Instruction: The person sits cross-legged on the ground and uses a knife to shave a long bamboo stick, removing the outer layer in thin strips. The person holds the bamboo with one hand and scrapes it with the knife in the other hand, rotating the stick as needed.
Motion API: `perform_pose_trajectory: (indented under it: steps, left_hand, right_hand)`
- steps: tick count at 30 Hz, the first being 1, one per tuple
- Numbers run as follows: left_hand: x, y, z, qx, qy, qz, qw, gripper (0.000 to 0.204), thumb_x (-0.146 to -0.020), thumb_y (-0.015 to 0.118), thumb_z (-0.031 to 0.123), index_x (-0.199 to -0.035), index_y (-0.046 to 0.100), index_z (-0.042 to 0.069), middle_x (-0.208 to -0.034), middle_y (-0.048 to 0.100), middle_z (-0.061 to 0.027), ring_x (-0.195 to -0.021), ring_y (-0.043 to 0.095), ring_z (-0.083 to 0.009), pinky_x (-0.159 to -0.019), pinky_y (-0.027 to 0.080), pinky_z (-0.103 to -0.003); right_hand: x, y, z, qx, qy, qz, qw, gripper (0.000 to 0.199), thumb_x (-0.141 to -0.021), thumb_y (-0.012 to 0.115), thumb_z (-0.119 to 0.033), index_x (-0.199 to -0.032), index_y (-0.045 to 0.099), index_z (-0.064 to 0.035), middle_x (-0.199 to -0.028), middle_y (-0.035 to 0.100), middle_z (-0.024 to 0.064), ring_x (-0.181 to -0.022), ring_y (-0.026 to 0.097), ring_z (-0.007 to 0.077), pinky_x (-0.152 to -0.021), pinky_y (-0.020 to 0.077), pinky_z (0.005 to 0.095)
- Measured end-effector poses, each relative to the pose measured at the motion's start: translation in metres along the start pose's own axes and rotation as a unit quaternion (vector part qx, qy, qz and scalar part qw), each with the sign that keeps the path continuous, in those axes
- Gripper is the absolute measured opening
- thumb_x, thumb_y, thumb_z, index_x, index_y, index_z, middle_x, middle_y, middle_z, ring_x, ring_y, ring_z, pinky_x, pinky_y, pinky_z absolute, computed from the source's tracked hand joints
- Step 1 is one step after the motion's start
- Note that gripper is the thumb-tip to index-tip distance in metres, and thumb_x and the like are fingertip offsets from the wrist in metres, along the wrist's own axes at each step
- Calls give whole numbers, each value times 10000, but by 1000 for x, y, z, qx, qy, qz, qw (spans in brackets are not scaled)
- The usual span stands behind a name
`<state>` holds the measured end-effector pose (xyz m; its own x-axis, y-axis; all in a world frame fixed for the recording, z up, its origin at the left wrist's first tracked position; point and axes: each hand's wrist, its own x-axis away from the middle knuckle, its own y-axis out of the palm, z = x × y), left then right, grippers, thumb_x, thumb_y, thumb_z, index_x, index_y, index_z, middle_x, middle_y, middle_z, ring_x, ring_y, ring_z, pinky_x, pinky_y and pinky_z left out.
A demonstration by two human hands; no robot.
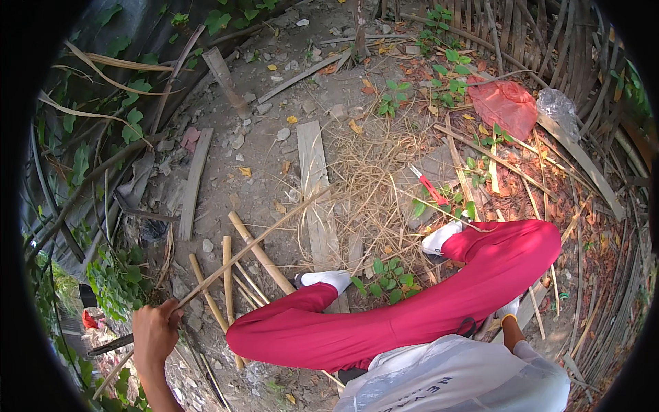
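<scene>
The left hand [156, 331] is at the lower left, and its fingers [171, 317] are closed tight around a thin bamboo strip [254, 245]. From the fingers the strip runs up and to the right, its long axis diagonal, and the far end points to the dry straw [374, 185]; a short part comes out behind the fingers, down and to the left. Just right of the fingers lie cut bamboo sticks [262, 255] on the dirt, under the strip. Farther right of the fingers is a flat plank [314, 185], which the strip crosses. Beyond it, well apart from the fingers, are the red trouser legs [439, 302] and red-handled shears [429, 184]. The right hand [509, 310] is mostly hidden behind the leg, so I cannot tell whether its fingers are open or closed.
</scene>
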<state>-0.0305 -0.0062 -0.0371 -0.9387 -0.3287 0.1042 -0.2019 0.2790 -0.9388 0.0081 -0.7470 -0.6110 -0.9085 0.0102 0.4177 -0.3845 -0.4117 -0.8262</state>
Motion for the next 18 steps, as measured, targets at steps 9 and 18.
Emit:
perform_pose_trajectory:
  steps: [9,18]
  left_hand:
    - [-38,-95,0,-120,-23,212,970,123,-799,752,111,-764,699,6,-750,627,-153,-818,614,-361,-787,437,-461]
    - [-81,-124,18,-230,51,208,949,89,-726,779,112,-716,733,36,-851,694,-147,-1031,638,-269,-1023,398,-363]
  right_hand:
    - [43,-56,-57,-385,343,-45,856,673,-883,685,-384,-1390,459,-4,-1333,606,252,-1250,593,370,-1013,505,479]
    - [61,-51,-47,-363,296,-145,871,847,-754,829,-457,-1322,477,65,-1295,623,286,-1179,644,403,-986,537,454]
